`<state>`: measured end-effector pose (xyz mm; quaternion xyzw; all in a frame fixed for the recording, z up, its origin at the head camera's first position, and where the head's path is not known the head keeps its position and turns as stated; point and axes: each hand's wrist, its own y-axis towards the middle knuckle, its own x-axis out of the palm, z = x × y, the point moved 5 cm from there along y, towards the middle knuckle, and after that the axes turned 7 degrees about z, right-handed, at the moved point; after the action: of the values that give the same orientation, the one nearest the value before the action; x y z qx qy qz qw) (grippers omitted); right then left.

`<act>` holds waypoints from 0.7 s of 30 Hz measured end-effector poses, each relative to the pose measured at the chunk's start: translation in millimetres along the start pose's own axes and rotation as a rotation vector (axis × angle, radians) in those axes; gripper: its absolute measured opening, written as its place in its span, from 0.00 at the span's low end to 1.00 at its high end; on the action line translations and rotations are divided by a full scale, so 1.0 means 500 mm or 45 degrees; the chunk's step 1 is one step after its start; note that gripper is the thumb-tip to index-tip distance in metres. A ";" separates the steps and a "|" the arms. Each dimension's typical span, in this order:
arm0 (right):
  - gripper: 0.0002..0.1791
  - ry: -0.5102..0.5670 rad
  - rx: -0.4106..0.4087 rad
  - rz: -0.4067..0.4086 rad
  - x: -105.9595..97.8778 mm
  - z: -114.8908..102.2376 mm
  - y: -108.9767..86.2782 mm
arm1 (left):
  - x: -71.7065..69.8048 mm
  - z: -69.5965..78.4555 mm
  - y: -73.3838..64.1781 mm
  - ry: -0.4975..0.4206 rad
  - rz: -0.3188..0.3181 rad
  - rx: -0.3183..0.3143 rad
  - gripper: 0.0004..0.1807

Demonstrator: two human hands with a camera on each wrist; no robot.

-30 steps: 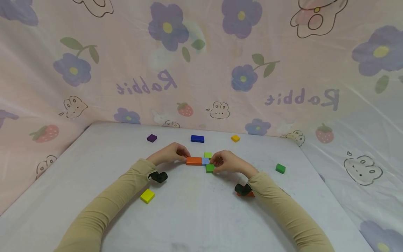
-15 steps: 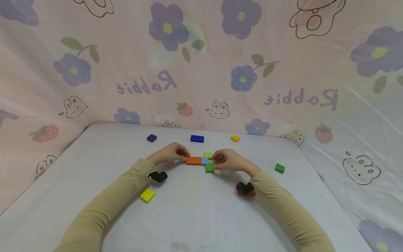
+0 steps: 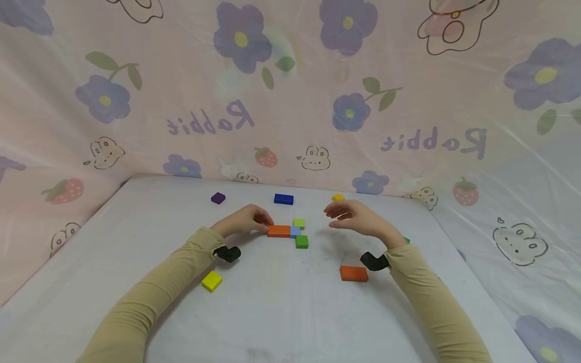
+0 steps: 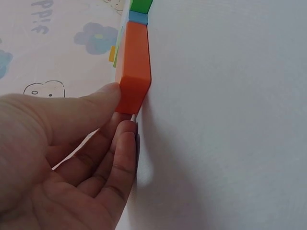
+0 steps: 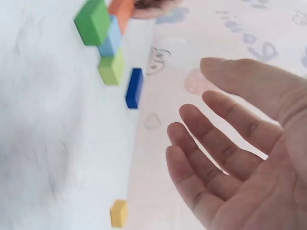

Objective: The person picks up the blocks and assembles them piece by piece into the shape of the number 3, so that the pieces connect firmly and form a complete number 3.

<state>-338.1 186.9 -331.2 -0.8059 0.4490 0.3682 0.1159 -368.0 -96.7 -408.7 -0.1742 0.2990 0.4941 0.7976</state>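
Snugly abutting: smooth oblong orange block (image 4: 135, 52), pale blue block (image 3: 295, 232).

Ten blocks (image 3: 279, 231), two hands (image 3: 247, 220), two sleeves (image 3: 147, 297)

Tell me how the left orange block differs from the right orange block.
The left orange block is held at one end by the left hand; the right orange block is untouched.
The left orange block meets the light blue block; the right orange block lies apart from other blocks.
The right orange block is nearer the person than the left orange block.
Both are orange, oblong and on the table.
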 end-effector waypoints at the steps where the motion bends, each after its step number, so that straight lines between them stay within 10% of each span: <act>1: 0.20 0.008 0.002 0.014 -0.009 0.001 -0.004 | -0.001 0.000 0.000 0.003 -0.001 0.003 0.09; 21: 0.24 -0.037 0.057 0.202 -0.128 0.060 -0.105 | 0.000 0.003 0.000 -0.002 -0.015 0.027 0.09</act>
<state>-331.1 273.4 -315.0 -0.7595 0.5178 0.3778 0.1107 -367.9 -96.0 -407.6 -0.1671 0.3025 0.4863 0.8026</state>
